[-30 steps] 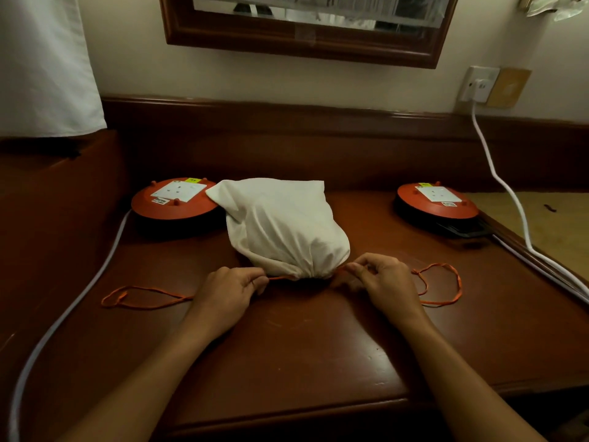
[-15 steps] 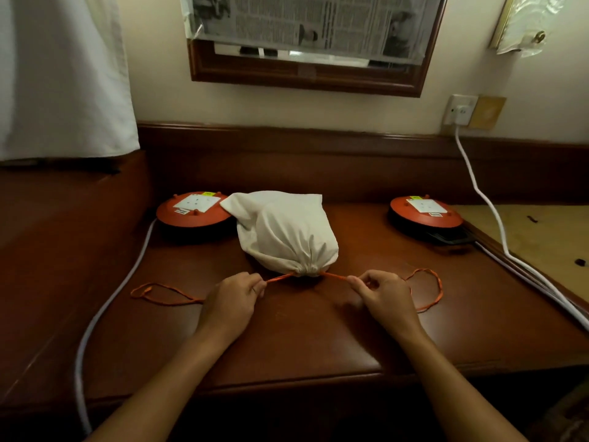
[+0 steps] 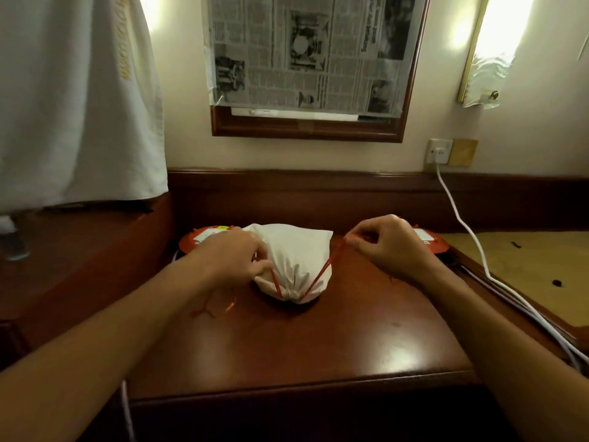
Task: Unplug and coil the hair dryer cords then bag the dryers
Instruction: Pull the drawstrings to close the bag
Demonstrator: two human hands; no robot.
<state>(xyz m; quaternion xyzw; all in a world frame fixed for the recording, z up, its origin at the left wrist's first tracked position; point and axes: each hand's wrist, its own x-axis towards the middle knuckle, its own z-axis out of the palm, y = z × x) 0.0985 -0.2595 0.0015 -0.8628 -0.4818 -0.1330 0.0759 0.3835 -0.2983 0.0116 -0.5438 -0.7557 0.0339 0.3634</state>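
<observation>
A white cloth drawstring bag lies on the brown wooden desk, its gathered mouth toward me and drawn tight. An orange drawstring runs out of the mouth in two strands. My left hand pinches the left strand beside the bag. My right hand pinches the right strand, raised and pulled away to the right. The bag hides whatever is inside it; no hair dryer shows.
Two orange cable reels stand behind the bag, the left reel and the right reel, both partly hidden by my hands. A white cable runs from the wall socket down the desk's right side. White cloth hangs at left.
Both hands have lifted off the desk and moved up beside the bag, pulling the orange strands taut into a V. The camera has tilted upward.
</observation>
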